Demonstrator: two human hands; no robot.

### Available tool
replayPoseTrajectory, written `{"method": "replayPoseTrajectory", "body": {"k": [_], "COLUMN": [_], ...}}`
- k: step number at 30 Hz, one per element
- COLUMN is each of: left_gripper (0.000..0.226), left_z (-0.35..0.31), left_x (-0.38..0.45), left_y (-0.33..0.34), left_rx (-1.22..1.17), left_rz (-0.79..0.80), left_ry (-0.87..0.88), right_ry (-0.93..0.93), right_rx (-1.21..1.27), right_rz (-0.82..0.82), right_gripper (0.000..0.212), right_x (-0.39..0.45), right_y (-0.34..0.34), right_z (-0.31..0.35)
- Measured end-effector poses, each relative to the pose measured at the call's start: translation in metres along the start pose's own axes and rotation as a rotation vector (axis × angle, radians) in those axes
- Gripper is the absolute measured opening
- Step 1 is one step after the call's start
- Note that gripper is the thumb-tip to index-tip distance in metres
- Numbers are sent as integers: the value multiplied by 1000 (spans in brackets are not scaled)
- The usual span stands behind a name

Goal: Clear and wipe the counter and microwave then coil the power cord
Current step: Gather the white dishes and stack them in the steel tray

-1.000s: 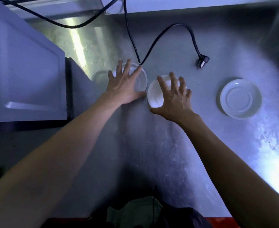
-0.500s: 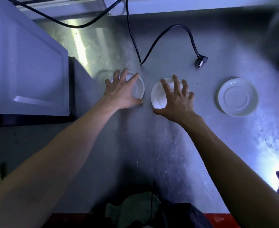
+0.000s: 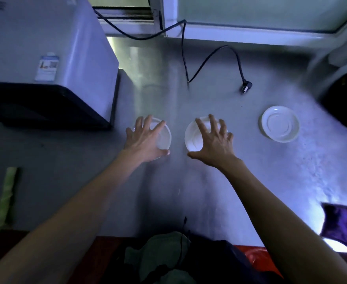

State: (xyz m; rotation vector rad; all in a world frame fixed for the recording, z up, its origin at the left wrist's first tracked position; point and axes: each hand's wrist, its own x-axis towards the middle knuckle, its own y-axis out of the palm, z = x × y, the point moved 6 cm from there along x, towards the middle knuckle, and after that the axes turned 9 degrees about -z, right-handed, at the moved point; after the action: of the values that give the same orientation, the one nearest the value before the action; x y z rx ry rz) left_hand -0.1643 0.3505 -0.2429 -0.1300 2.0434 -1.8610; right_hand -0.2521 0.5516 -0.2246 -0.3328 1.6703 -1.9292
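While spread, hands on saucers.

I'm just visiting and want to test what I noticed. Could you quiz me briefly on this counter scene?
1. True or false: the black power cord's plug is in a wall socket.
2. How many round white dishes are on the grey metal counter?
3. Which hand covers the clear-looking dish nearer the white microwave: A left, B right?

Key:
1. False; it lies loose on the counter.
2. Three.
3. A, the left hand; the right hand covers the middle dish.
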Motion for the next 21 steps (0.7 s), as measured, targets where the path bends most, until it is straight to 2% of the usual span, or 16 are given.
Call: {"method": "replayPoseTrajectory", "body": {"k": [9, 12, 21], "left_gripper": [105, 105, 104], "left_z": [77, 113, 230], "left_x": [-116, -161, -307], "left_y": [5, 7, -1], "left_rx": [-131, -157, -178], "left_rz": [-66, -61, -174], "left_ry": [-161, -214, -386], "right_ry": [-166, -230, -431], "right_rx": [-56, -69, -89], "right_rz": [-22, -17, -43], "right_gripper": [120, 120, 120], "right_x": [-54, -78, -146], "right_y": [12, 17, 32], "right_z": [111, 157, 305]}}
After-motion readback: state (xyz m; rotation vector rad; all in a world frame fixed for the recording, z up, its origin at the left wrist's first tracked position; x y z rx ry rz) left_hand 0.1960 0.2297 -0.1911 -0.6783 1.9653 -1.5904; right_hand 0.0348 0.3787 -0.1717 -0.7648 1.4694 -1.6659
